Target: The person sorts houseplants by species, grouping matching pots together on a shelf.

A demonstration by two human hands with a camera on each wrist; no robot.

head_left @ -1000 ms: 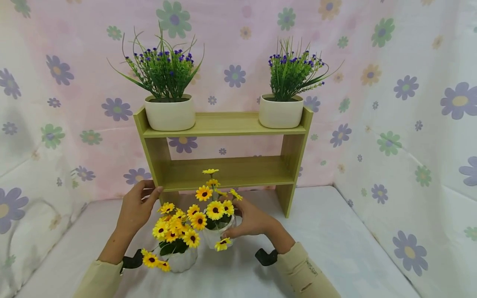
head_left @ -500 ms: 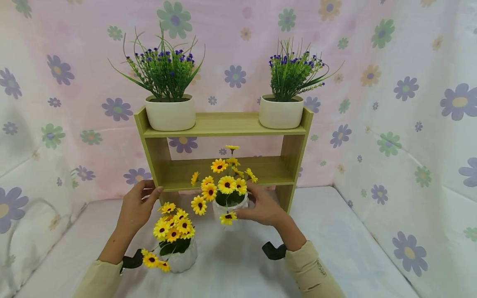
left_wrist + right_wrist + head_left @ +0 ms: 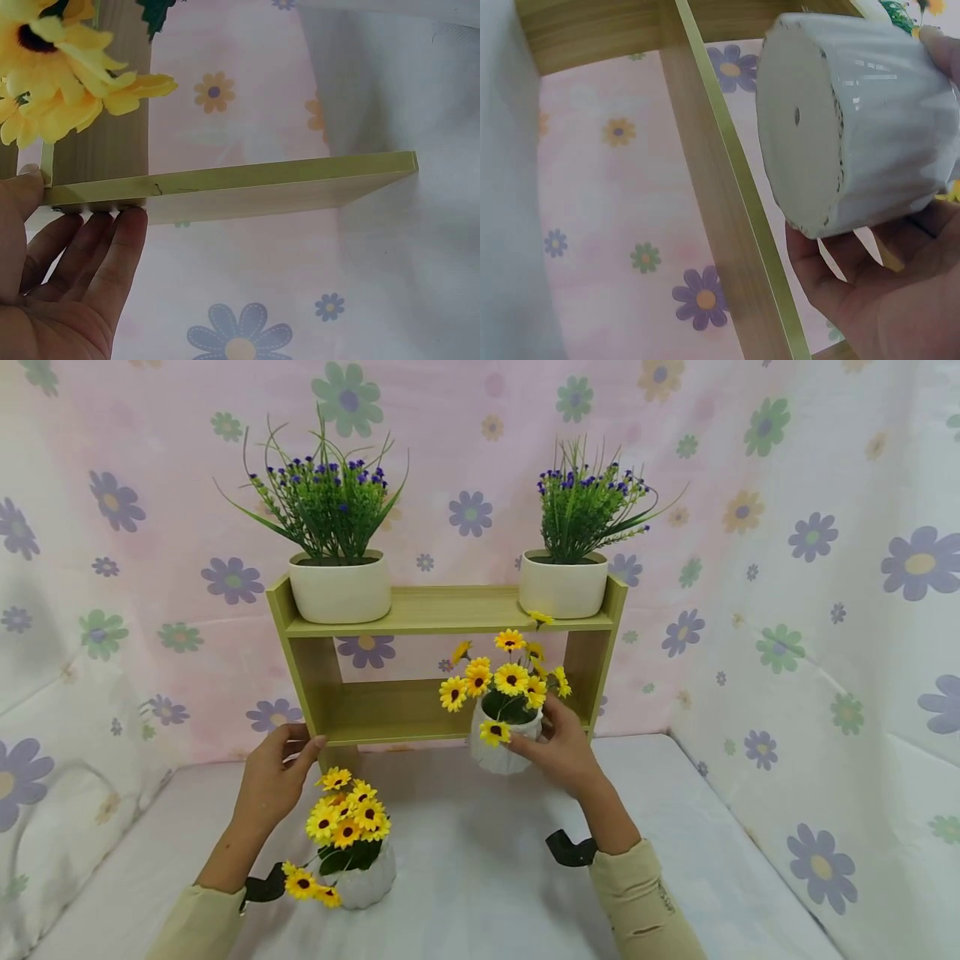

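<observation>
My right hand (image 3: 564, 753) grips a white ribbed flowerpot (image 3: 491, 755) of yellow daisy-like flowers, thumb near the rim and fingers around its far side. It is raised before the middle board of a two-tier wooden shelf (image 3: 450, 607). The right wrist view shows the pot's pale underside (image 3: 796, 124) with a small hole, close by the shelf board edge. My left hand (image 3: 272, 777) holds the shelf's left side panel (image 3: 247, 176), thumb on one face and fingers on the other. A second white pot (image 3: 367, 878) of yellow flowers stands on the table near my left forearm.
On the top board stand two cream oval pots with purple flowers and grass, a left pot (image 3: 341, 589) and a right pot (image 3: 564, 585). A flower-patterned cloth (image 3: 472, 443) hangs behind. A white cloth (image 3: 675, 860) covers the table.
My right hand has lifted the pot of yellow flowers from beside the other one, carrying it up and right to the middle board. The left hand stays at the side panel.
</observation>
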